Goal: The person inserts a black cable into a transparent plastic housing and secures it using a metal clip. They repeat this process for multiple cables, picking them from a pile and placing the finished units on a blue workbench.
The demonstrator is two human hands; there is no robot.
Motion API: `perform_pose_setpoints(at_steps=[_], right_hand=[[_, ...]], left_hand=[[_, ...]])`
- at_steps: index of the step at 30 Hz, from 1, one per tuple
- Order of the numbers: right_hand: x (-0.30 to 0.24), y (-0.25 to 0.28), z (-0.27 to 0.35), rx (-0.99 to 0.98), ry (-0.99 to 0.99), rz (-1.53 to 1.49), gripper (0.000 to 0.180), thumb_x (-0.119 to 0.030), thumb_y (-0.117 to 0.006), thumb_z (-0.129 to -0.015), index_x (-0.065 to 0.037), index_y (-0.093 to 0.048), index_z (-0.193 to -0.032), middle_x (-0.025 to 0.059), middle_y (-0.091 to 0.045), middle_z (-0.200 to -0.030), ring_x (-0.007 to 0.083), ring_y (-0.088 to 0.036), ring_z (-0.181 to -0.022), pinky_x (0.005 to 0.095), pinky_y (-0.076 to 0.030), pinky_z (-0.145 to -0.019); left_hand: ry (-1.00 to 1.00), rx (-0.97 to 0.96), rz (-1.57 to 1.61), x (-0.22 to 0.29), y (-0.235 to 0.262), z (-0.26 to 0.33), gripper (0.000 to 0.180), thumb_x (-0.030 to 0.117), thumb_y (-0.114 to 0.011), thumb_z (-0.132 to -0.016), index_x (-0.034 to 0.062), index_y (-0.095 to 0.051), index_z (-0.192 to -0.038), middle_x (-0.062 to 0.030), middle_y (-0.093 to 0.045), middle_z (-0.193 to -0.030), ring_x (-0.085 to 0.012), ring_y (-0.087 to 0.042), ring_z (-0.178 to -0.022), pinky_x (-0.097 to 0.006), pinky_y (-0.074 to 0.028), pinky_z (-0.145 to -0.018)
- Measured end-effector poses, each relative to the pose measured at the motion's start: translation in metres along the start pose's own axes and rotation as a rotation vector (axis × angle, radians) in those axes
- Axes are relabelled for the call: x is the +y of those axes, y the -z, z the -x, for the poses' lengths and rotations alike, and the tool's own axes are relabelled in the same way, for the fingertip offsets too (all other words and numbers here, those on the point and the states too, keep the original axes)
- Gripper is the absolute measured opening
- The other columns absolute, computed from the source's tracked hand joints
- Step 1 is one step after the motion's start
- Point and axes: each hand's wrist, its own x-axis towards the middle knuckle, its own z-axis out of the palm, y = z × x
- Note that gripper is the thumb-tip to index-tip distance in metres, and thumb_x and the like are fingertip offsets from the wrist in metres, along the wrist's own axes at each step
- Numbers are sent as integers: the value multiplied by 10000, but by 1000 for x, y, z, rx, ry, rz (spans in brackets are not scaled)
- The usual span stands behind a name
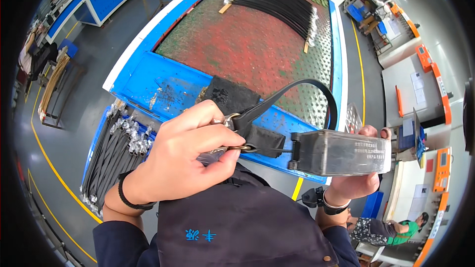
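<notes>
Head view. Left hand (185, 155) closed in a pinch around a metal snap clip (228, 120), thumb below, fingers curled over the top; a second metal ring (241, 147) visible just under the thumb tip. Black wristband on the left wrist. Clip joined to a black webbing strap (297, 85), which loops upward and right, then drops behind a grey metal box-shaped device (341, 152). Black fabric pad (228, 95) bunched just above the left fingers, touching the strap. Right hand (357, 178) wrapped around the device from below and behind, thumb tip showing at its upper right corner; grip firm, fingers mostly hidden by the housing. Printed label on the device's right face, not transcribed. Black hinge bracket (295, 151) on the device's left end, facing the clip, a thin link running between them. Both items held up close in front of the chest, above a dark apron (242, 227).

Beyond the hands: blue-edged workbench (163, 86) with a worn red and green perforated top. Row of black hoses with metal end fittings (277, 1) laid out at the bench's far end. Further bundle of black hoses with silver fittings (116, 153) in a rack beside the bench, lower left. Grey floor with yellow lines. Another person in green (396, 230) at lower right, well apart.
</notes>
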Motion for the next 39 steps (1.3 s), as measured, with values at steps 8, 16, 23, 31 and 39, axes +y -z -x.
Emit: perform_pose_setpoints(at_steps=[8, 16, 23, 31, 39], right_hand=[[4, -13, 9, -44, -31, 84, 883, -449, -735, -550, -50, -338, -1230, 165, -530, -956, 208, -534, -848, 309, -446, -732], [7, -20, 9, -44, -23, 172, 886, -519, -717, -546, -42, -348, -1194, 163, -532, -947, 204, -530, -830, 320, -446, -727], [6, -18, 10, -48, -20, 227, 901, -556, -708, -544, -44, -343, -1189, 155, -528, -936, 210, -523, -838, 331, -443, -733], [10, 1, 10, -184, 66, 92, 785, -349, -679, -612, -30, -309, -1227, 162, -438, -1028, 224, -480, -977, 331, -513, -793], [5, -4, 7, -29, -1, 188, 875, -513, -712, -541, -44, -357, -1189, 148, -526, -922, 201, -514, -822, 316, -431, -748]], left_hand=[[-41, -37, -3, 3, -2, 2, 219, -37, -662, -569, 21, -659, -780, -76, -471, -694, -165, -484, -599, -252, -369, -496], [-94, -41, -40, 3, 0, 2, 216, -35, -668, -568, 22, -658, -776, -85, -486, -695, -169, -484, -563, -253, -360, -469], [-91, -49, -48, 2, -1, 0, 213, -37, -670, -567, 19, -654, -773, -86, -487, -695, -167, -484, -563, -256, -359, -468], [-76, -17, -20, -1, -5, 1, 214, -39, -664, -568, 19, -654, -773, -89, -485, -687, -170, -491, -571, -259, -366, -477], [-136, -9, -82, 0, -5, -2, 218, -32, -668, -563, 26, -658, -773, -87, -487, -676, -167, -486, -548, -256, -360, -459]])
